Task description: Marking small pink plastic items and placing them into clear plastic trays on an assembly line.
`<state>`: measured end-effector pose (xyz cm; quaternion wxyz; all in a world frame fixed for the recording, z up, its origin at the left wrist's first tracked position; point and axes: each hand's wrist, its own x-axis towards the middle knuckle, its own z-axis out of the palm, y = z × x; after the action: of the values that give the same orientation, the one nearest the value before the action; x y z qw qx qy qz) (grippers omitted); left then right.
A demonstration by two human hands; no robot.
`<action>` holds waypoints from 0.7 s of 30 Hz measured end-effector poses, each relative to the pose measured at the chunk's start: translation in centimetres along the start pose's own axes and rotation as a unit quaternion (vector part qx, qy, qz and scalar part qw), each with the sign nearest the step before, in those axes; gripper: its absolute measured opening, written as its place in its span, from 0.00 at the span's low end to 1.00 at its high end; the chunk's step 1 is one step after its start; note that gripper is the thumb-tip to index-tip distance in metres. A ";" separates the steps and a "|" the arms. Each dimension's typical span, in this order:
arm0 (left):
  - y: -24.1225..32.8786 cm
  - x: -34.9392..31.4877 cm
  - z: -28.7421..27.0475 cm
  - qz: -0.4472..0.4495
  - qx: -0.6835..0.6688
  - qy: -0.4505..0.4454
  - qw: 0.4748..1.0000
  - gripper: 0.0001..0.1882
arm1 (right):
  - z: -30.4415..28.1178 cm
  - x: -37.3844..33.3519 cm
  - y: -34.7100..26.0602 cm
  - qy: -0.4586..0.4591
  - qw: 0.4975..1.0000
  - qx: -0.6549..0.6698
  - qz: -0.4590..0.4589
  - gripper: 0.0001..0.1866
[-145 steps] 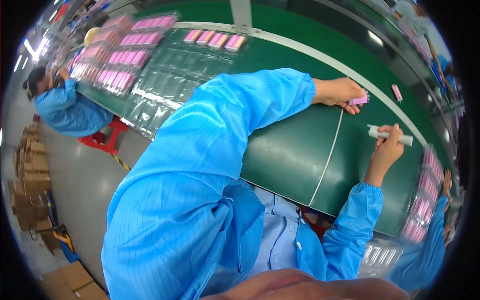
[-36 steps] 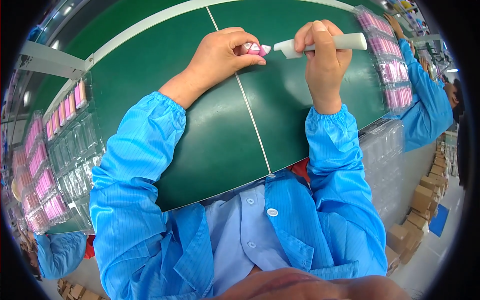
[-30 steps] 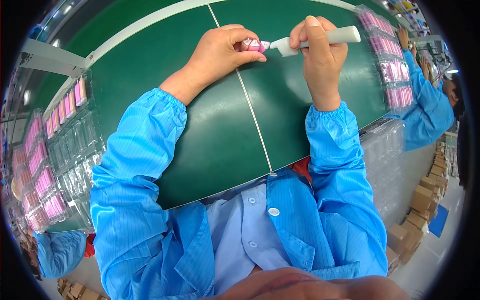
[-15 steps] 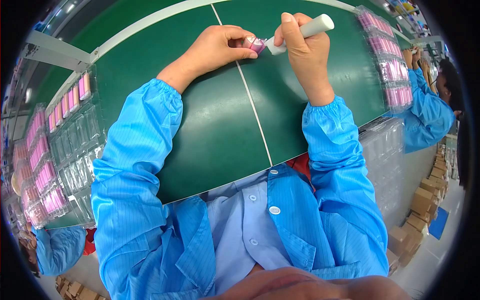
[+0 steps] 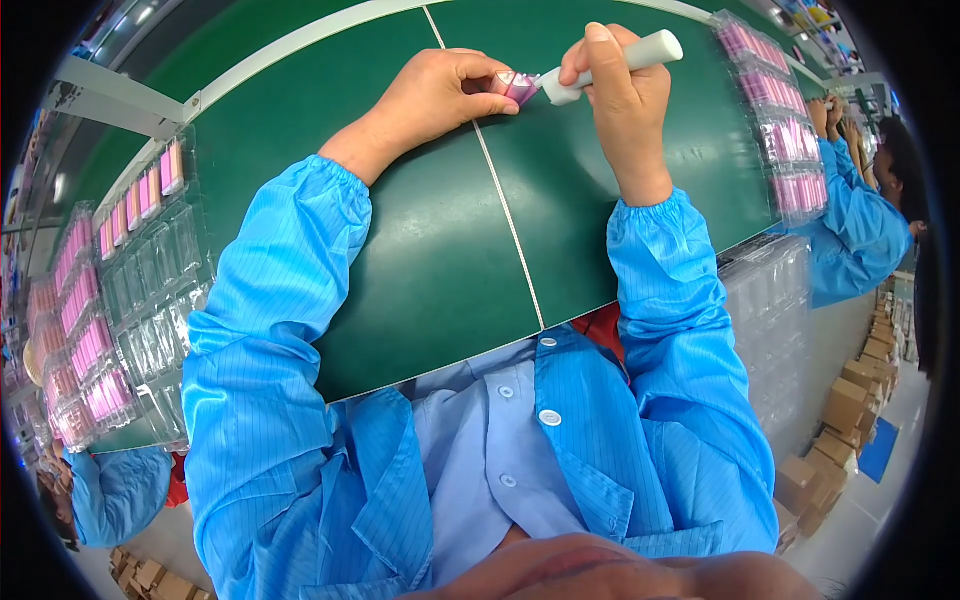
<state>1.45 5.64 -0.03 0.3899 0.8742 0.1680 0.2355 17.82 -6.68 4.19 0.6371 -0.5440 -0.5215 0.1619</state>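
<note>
My left hand (image 5: pixel 432 92) pinches a small pink piece with clear edges (image 5: pixel 518 87) between thumb and fingers, above the far middle of the green table (image 5: pixel 420 260). My right hand (image 5: pixel 632 105) is closed round a thick, pale, pen-shaped tool (image 5: pixel 648 51), held tilted with its rounded end up to the right. The tool's narrow tip points left at the pink piece, very near it; whether they touch I cannot tell. The fingertips hide part of the pink piece.
Clear plastic trays (image 5: pixel 160 255) with pink and peach pieces line the left side. More trays of pink pieces (image 5: pixel 775 110) lie at the right edge, with stacked clear trays (image 5: pixel 765 320) below. A co-worker's blue sleeve (image 5: pixel 855 225) is at far right; cardboard boxes (image 5: pixel 815 485) stand on the floor.
My right hand and the pen-shaped tool have shifted slightly right, drawing back a little from the pink piece. My left hand keeps its hold, almost unmoved.
</note>
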 end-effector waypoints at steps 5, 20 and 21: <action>-0.3 0.0 0.3 0.024 0.011 0.013 1.000 0.17 | 0.2 0.0 -0.5 0.002 0.999 -0.029 0.017 0.21; 1.3 -0.6 2.2 0.041 0.148 0.073 0.986 0.16 | 0.7 -0.6 -1.1 -0.006 0.998 -0.060 -0.014 0.20; 1.3 -0.7 2.2 0.040 0.148 0.072 0.986 0.16 | 0.9 -0.6 -1.2 -0.013 0.997 -0.073 -0.001 0.20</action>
<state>2.21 3.13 -0.49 0.2336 0.9089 0.1934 0.2863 16.39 -7.13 4.76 0.5890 -0.5861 -0.5409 0.1301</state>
